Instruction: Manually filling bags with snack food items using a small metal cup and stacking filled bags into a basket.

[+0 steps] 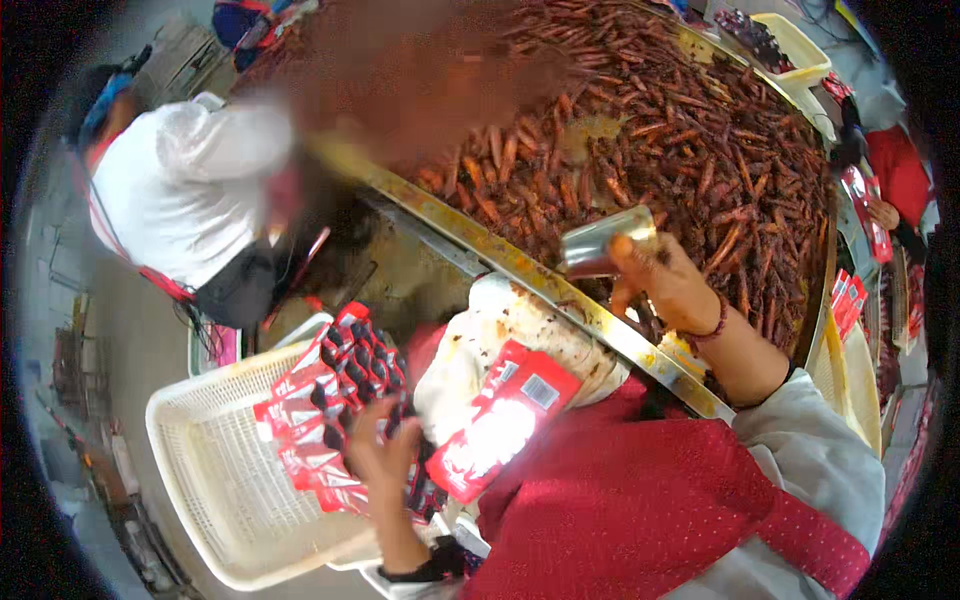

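My right hand (675, 285) is closed around a short shiny metal cylinder (588, 246), held above the tray's near edge. Beneath it, a wide tray (520, 270) is heaped with long reddish-brown food pieces (710, 170) in dark sauce. At the lower left, my left hand (385, 450) has its fingers spread over a stack of red packets (335, 400), slightly blurred. Whether it touches them I cannot tell. A single red packet (510, 420) lies in front of me on a stained white cloth (500, 325), its upper face catching a glare.
The stack leans in a white plastic basket (215, 540). Across the tray's left corner bends a person in white (185, 190), blurred in motion. Another person's red-clad arm (897, 180) is at the far right, near a pale basket (795, 45).
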### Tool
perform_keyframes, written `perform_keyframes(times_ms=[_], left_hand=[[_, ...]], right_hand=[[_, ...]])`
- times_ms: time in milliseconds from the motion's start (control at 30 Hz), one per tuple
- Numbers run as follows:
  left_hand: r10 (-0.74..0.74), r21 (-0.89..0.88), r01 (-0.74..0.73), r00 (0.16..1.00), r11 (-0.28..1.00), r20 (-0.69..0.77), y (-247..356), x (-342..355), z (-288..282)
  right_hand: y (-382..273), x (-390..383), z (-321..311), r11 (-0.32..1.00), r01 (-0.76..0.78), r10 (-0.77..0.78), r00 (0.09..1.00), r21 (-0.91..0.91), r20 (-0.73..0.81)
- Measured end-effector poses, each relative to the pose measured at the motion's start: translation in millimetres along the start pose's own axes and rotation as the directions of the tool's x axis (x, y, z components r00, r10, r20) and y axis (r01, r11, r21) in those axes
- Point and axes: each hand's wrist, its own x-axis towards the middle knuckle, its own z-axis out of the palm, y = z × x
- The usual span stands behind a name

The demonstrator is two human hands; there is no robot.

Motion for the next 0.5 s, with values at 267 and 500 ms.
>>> perform_keyframes(times_ms=[267,500], left_hand=[[-0.126,-0.32,0.269,0.905,0.908,0.405,10.3,2.9,109.2],[-0.005,-0.354,0.112,0.957,0.928,0.29,45.7,-1.0,89.0]], right_hand=[[11.6,-2.3,-22.9,0.999,0.032,-0.029,0.994,0.035,-0.109],[22.8,-5.0,-33.6,0.999,-0.027,0.036,0.977,0.043,-0.209]])
